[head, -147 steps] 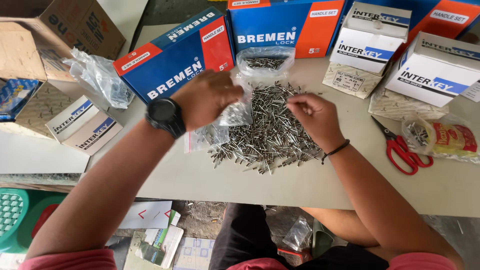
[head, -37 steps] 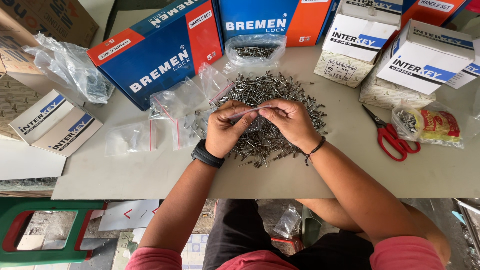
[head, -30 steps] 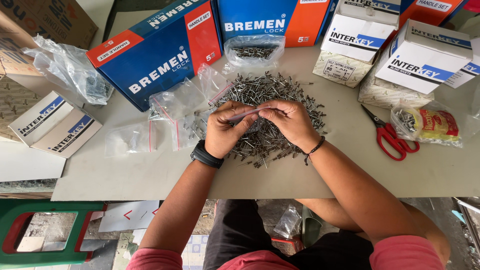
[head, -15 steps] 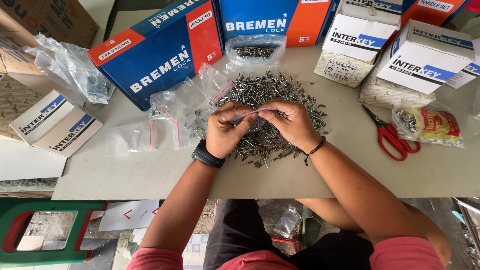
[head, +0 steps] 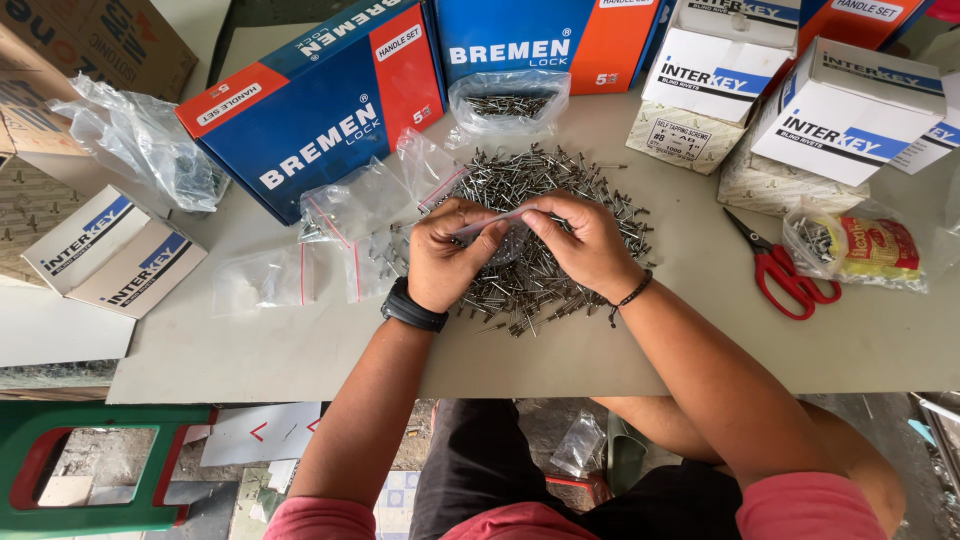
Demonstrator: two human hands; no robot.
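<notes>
Small clear zip bag (head: pixel 497 222) pinched at its top edge between left hand (head: pixel 447 255) and right hand (head: pixel 588 243), above a rivet pile (head: pixel 530 270) on the desk (head: pixel 300 350); seemingly thin, limp, slippery, best gripped along the seal.

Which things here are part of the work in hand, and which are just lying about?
In use: left hand and right hand, both pinching a small clear bag; rivet pile beneath them; filled bags beside it.

Lying about: red scissors, blue boxes, white boxes, green stool.
</notes>
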